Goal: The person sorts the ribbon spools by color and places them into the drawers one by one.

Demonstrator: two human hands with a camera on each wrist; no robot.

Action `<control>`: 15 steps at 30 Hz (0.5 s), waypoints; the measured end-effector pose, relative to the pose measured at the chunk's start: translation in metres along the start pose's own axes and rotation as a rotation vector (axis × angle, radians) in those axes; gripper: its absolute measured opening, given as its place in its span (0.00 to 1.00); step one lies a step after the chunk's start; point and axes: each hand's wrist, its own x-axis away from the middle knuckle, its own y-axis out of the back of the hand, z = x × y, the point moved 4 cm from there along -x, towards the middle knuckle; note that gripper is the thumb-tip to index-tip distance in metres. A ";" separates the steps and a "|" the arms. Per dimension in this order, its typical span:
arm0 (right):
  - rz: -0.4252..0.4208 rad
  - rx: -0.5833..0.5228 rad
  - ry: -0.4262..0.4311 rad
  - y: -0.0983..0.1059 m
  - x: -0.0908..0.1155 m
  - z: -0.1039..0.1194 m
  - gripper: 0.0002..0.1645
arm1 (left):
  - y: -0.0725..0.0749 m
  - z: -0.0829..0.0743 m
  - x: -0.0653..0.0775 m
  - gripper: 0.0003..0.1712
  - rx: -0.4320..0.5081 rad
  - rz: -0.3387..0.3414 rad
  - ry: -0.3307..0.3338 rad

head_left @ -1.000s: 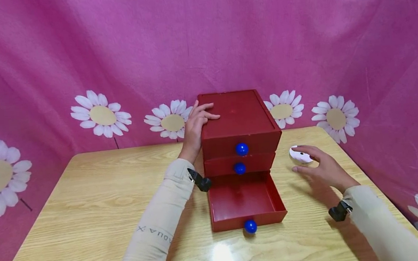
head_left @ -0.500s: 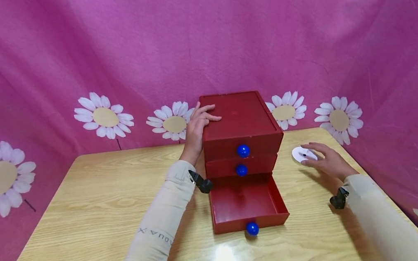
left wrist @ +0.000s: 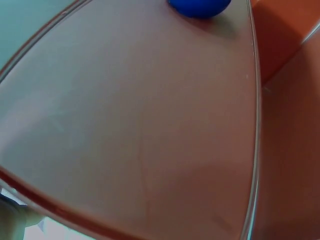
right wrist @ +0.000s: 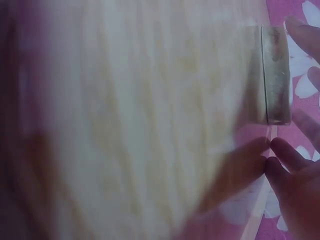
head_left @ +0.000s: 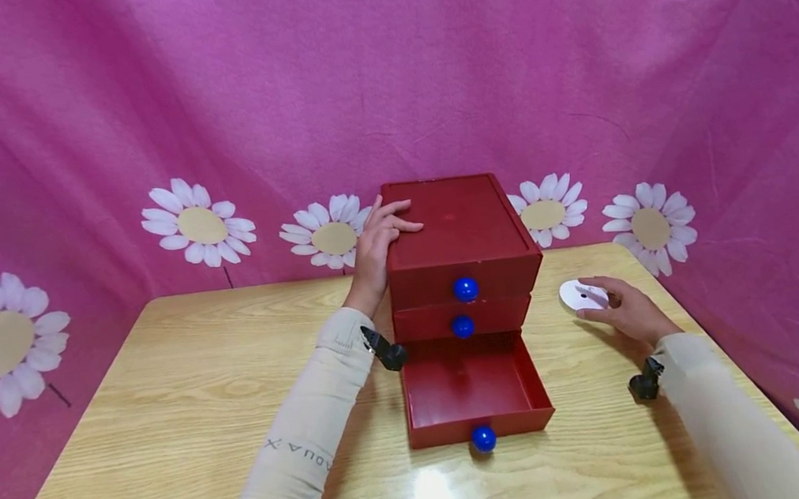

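A red drawer cabinet stands on the table, its bottom drawer pulled out and bare inside. My left hand rests on the cabinet's left top edge, fingers spread over the lid. In the left wrist view, a red panel with a blue knob fills most of the picture. At the right, my right hand holds a white disc with a small dark hole in its middle. Its thumb and fingers curve round the disc's rim. Edge-on in the right wrist view, the thick disc sits between fingers and thumb.
The wooden table extends left and in front of the cabinet. Two more blue knobs, an upper knob and a middle knob, mark the pushed-in drawers. A pink cloth with daisies hangs behind and beside the table.
My right hand has come in from above the disc and its thumb and fingers have closed round the rim. More of the disc's top shows now. My left hand stays on the cabinet.
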 end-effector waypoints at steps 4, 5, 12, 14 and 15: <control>0.012 -0.014 -0.011 -0.001 -0.001 -0.002 0.45 | 0.000 -0.001 0.000 0.22 -0.002 -0.001 0.006; 0.016 -0.016 -0.022 -0.001 -0.001 -0.003 0.46 | 0.000 -0.001 0.000 0.22 -0.003 -0.002 0.011; 0.035 -0.006 -0.095 -0.003 -0.002 -0.014 0.49 | 0.000 0.001 0.001 0.23 -0.005 -0.021 0.005; 0.037 0.003 -0.098 -0.004 -0.002 -0.015 0.49 | 0.000 0.002 0.001 0.23 -0.009 -0.027 0.013; 0.039 0.013 -0.093 -0.004 -0.002 -0.014 0.49 | 0.000 0.001 0.001 0.23 -0.005 -0.026 0.014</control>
